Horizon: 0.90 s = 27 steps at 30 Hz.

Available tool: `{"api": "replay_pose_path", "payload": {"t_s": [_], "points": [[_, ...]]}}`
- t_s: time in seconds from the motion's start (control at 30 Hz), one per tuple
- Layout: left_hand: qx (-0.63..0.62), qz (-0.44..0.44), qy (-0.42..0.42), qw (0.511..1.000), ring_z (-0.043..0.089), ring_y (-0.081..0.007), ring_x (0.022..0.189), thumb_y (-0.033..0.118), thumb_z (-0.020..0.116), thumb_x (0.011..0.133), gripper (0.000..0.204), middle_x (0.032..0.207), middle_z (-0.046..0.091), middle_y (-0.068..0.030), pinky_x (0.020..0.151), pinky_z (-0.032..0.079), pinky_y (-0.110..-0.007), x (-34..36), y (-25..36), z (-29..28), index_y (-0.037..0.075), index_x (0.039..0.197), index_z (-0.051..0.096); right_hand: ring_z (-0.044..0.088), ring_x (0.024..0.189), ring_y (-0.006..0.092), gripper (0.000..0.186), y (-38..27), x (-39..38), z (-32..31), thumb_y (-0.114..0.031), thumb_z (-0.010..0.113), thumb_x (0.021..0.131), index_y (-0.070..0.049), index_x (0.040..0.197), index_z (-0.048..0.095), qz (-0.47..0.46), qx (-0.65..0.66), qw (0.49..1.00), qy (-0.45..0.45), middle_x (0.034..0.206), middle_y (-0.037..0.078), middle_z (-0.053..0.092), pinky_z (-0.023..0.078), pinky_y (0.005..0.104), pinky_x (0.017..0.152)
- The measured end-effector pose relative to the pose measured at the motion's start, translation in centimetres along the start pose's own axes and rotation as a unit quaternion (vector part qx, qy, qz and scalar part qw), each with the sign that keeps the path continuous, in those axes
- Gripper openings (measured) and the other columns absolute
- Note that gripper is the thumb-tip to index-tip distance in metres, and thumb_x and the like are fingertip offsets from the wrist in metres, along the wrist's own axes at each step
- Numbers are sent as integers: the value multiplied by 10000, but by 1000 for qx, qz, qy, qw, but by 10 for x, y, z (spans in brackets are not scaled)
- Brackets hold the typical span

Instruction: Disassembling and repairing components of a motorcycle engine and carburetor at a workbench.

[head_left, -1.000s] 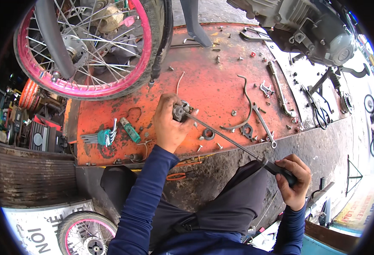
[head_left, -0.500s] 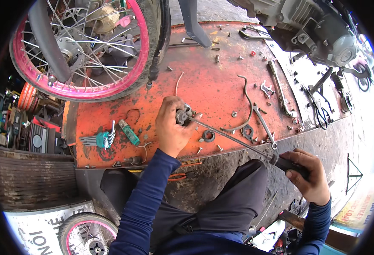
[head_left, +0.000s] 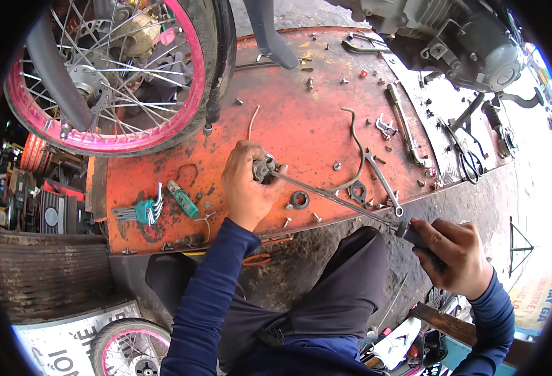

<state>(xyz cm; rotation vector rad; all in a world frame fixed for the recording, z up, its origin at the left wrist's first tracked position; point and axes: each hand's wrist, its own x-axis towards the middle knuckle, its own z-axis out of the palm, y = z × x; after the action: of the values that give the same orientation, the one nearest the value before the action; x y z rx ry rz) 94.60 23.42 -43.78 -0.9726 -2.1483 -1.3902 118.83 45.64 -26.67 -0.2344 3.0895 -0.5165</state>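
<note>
Over the orange bench, my left hand [head_left: 244, 194] is closed around a small dark grey metal part [head_left: 263, 169]. A long screwdriver [head_left: 335, 199] slants from that part down to the right. Its tip meets the part, though the exact contact is hidden by my fingers. My right hand [head_left: 456, 255] grips the dark screwdriver handle, thumb below and fingers over the top. Beneath the shaft lie a dark ring [head_left: 300, 200], a flat black flange [head_left: 357, 191], a combination wrench [head_left: 382, 182] and a bent metal rod [head_left: 358, 144].
A pink-rimmed motorcycle wheel [head_left: 110, 145] stands at the upper left, and an engine [head_left: 486, 62] overhangs the upper right. A teal hex key set [head_left: 144, 212], a green tube [head_left: 182, 199], a long socket handle [head_left: 406, 125] and scattered bolts lie on the orange bench [head_left: 288, 131].
The whole view has shifted slightly. My right hand has turned around the handle, its fingers now more bunched. The left hand still holds the metal part against the screwdriver.
</note>
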Motion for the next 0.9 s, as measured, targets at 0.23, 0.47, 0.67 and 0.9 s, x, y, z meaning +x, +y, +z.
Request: {"api": "replay_pose_path", "payload": {"t_s": [0.23,0.47,0.67,0.9], "points": [[-38,-30,-38,998,539,-185,769,97,787,699,387,964,526,-90,720,486,-321,-2,-2,-5,63,908,463,596,697,214,328,8,1,14,28,639,738,69,1063,639,262,455,850,47,749,128,571,455,329,626],[-163,-24,-118,979,589,-251,1064,224,506,958,239,1256,500,-134,905,468,-363,3,-5,-26,9,1021,591,549,615,172,306,4,-14,17,-60,634,819,89,1087,618,240,437,865,50,781,108,576,447,284,593],[-107,-82,-50,990,595,-192,766,244,550,969,276,949,580,-87,673,472,-316,6,4,-14,-14,910,629,514,549,90,441,-5,-20,20,-172,678,897,102,1215,544,373,696,614,-22,766,83,614,391,218,473],[-89,-44,-54,994,520,-141,623,163,561,933,219,846,526,-59,569,412,-291,10,3,-7,-20,814,578,477,552,63,410,-11,-21,22,-123,667,914,72,1252,542,389,689,611,-22,753,30,585,366,208,480]]}}
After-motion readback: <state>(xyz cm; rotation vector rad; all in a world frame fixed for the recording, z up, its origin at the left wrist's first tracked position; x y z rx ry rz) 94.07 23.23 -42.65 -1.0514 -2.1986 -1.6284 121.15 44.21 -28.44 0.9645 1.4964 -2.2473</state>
